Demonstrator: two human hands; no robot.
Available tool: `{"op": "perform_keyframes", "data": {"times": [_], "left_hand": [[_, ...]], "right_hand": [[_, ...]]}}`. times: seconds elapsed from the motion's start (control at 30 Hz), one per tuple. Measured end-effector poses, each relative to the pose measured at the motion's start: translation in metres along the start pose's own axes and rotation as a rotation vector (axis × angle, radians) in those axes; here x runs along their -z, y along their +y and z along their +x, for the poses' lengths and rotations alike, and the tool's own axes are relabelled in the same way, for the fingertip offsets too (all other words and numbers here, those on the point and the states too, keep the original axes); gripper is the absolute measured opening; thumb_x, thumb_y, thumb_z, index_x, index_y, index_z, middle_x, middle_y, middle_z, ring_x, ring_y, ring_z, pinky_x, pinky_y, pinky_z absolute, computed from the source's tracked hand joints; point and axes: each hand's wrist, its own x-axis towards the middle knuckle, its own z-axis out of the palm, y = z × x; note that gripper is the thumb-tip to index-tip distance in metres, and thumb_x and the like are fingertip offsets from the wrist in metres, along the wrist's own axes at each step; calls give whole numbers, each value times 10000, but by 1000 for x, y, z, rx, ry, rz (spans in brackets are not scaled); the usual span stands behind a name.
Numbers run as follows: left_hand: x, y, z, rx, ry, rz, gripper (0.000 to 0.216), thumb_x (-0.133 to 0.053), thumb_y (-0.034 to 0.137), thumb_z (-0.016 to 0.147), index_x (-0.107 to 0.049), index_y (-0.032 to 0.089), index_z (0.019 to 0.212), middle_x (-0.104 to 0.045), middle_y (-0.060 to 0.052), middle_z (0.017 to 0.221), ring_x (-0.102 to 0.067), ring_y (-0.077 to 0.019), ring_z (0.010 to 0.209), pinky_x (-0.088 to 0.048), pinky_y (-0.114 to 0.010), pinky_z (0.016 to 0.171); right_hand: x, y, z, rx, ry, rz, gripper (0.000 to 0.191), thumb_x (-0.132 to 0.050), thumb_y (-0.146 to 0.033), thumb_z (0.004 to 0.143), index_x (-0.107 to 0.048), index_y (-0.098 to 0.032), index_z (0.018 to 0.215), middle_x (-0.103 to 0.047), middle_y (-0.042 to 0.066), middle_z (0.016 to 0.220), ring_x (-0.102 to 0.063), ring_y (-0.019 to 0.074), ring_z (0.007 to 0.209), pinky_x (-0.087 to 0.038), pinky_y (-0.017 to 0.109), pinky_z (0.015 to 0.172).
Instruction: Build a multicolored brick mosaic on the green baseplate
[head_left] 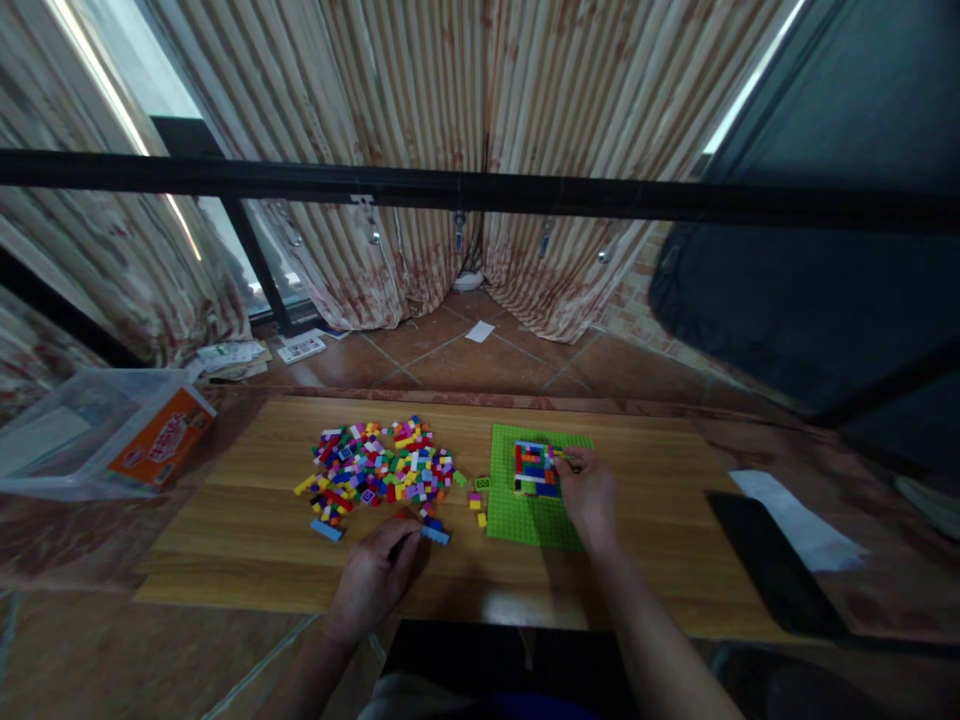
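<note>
A green baseplate lies on a wooden board, with a small multicoloured brick build on its upper half. My right hand rests on the plate's right side, fingers pinched on a small yellow brick at the build's right edge. A heap of loose coloured bricks lies left of the plate. My left hand lies at the heap's near edge, fingers curled down beside a blue brick; what it holds, if anything, is hidden.
A clear plastic box with an orange label stands at the left. A dark phone and white paper lie at the right. A black rail crosses above, with curtains and tiled floor behind.
</note>
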Motion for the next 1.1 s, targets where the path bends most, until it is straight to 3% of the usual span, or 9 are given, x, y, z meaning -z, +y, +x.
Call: {"op": "perform_keyframes", "data": {"times": [0.1, 0.3, 0.4, 0.53, 0.77, 0.9, 1.1], "left_hand": [[-1, -2, -1, 9, 7, 10, 154, -513, 267, 888, -650, 238, 952, -728, -14, 888, -685, -148, 805, -532, -232, 745], [-3, -4, -3, 25, 42, 26, 160, -523, 273, 872, -656, 245, 957, -732, -4, 914, -689, -153, 833, -537, -244, 767], [-1, -1, -2, 18, 44, 8, 157, -528, 266, 864, -659, 241, 946, -732, -7, 919, -691, -156, 835, -538, -240, 764], [1, 4, 0, 40, 12, -3, 166, -512, 267, 880, -662, 229, 939, -729, -20, 904, -687, -159, 833, -531, -246, 774], [1, 6, 0, 92, -24, -15, 155, -503, 247, 891, -656, 232, 913, -720, -2, 877, -672, -144, 821, -507, -234, 777], [1, 7, -1, 103, -31, -36, 159, -499, 252, 899, -652, 239, 935, -716, -1, 898, -668, -143, 837, -499, -236, 786], [2, 9, 0, 114, -61, -63, 160, -489, 260, 906, -644, 231, 927, -713, -8, 896, -667, -145, 835, -498, -243, 795]], "right_hand": [[1, -2, 0, -4, 7, 1, 301, -543, -397, 766, -678, -147, 868, -719, 110, 758, -655, 231, 658, -463, 336, 618], [-1, 8, -4, -97, -26, 302, 402, -578, -476, 743, -661, -119, 909, -723, 133, 810, -674, 243, 720, -499, 340, 655], [1, 11, -13, -90, 12, 336, 446, -565, -510, 760, -662, -116, 945, -725, 135, 855, -672, 249, 778, -503, 364, 721], [3, -1, -35, 16, -1, 341, 398, -536, -496, 811, -677, -146, 935, -718, 119, 933, -659, 237, 849, -493, 366, 783], [-11, -47, -81, 367, -306, 266, 229, -473, -302, 900, -679, -215, 946, -687, 61, 926, -621, 195, 859, -477, 339, 792], [-25, -62, -95, 529, -399, 215, 230, -452, -220, 912, -680, -233, 934, -671, 50, 922, -594, 194, 892, -454, 329, 820], [-37, -76, -103, 602, -551, 97, 196, -486, -162, 892, -675, -215, 880, -652, 41, 877, -573, 193, 896, -428, 303, 815]]}}
